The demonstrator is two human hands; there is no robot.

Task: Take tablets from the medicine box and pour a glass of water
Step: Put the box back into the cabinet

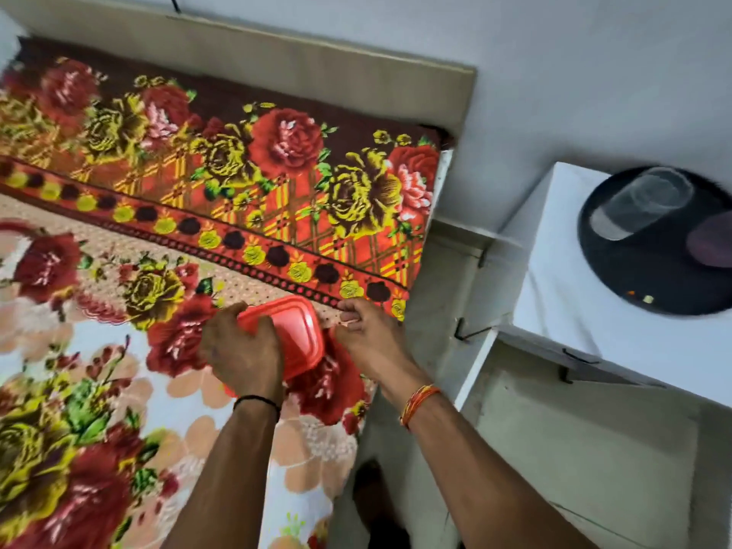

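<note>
A red plastic medicine box (295,334) with its lid on lies on the flowered blanket near the bed's right edge. My left hand (241,350) rests over its left side, fingers curled on the lid. My right hand (366,334) grips the box's right edge with bent fingers. What is inside the box is hidden. A clear glass (641,202) stands on a black round tray (610,267) on the white side table to the right. Two small tablets (643,298) lie on the tray's near rim.
The bed's flowered blanket (166,215) fills the left, with a beige headboard (277,57) behind. A white side table (562,295) stands right of the bed, across a narrow floor gap. A dark purple lid-like object (711,243) sits on the tray's right.
</note>
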